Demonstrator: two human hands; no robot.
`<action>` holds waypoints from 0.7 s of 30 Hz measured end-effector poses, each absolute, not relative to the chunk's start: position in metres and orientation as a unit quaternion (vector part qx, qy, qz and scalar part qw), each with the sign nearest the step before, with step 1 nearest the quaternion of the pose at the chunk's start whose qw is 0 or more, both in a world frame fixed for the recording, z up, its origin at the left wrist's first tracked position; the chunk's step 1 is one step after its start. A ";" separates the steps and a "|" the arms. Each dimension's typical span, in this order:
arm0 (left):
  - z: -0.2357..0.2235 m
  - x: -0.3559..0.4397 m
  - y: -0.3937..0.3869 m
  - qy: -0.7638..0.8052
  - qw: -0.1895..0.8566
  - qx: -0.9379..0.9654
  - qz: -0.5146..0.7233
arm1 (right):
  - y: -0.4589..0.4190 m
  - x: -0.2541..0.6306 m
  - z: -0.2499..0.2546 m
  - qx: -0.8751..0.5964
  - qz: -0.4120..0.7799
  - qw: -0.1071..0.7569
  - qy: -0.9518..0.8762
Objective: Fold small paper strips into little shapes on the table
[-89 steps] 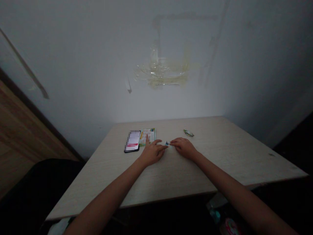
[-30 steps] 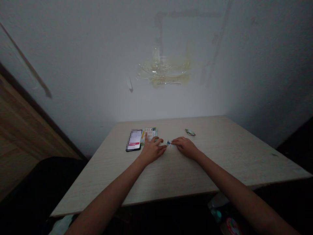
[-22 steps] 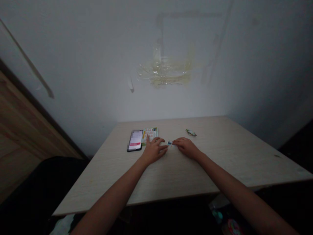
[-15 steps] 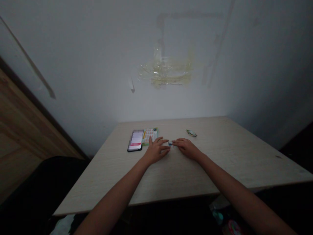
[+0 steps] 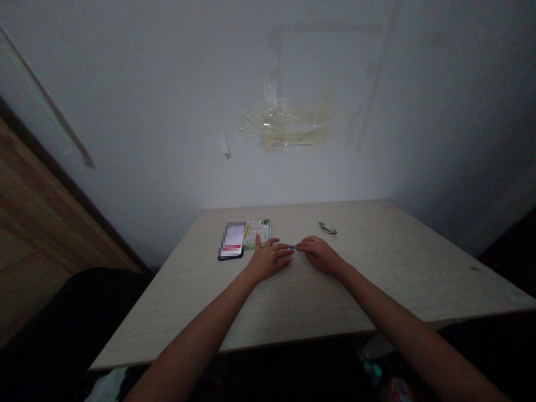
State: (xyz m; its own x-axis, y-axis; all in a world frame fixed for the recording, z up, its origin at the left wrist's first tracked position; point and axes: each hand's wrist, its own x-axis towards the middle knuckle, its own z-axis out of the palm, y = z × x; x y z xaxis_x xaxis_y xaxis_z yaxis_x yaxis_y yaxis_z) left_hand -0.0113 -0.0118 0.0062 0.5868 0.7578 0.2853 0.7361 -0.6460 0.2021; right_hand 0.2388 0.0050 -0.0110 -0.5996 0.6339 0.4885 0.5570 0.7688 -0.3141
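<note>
A small white-and-blue piece (image 5: 292,247), too small to name, lies on the table between my fingertips. My left hand (image 5: 268,261) rests low over the tabletop with its fingers stretched out and apart, the fingertips touching the piece's left side. From the right, my right hand (image 5: 320,255) has its fingers pressed together on the piece's other end. The tips partly cover it. Just behind my left hand is a printed green-and-white card or booklet (image 5: 260,230), and a phone (image 5: 232,239) with a lit screen lies against its left side.
A small crumpled green-and-white wrapper (image 5: 327,228) lies behind my right hand. The pale wooden table (image 5: 301,307) meets a wall bearing peeling clear tape (image 5: 288,125). A dark object (image 5: 79,307) stands beside the table's left edge, near a wooden panel (image 5: 37,212).
My left fingers have drawn slightly closer together and shifted a little over the small piece. Its blue part sits differently between the fingertips. My right hand has hardly moved.
</note>
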 end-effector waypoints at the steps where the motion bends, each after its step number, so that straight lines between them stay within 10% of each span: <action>1: 0.006 -0.011 -0.012 0.419 0.025 0.891 0.173 | 0.005 0.239 -0.011 -0.333 0.063 0.295 -0.893; 21: 0.004 -0.011 -0.012 0.426 0.015 0.887 0.177 | 0.012 0.234 -0.010 -0.437 0.034 0.257 -0.861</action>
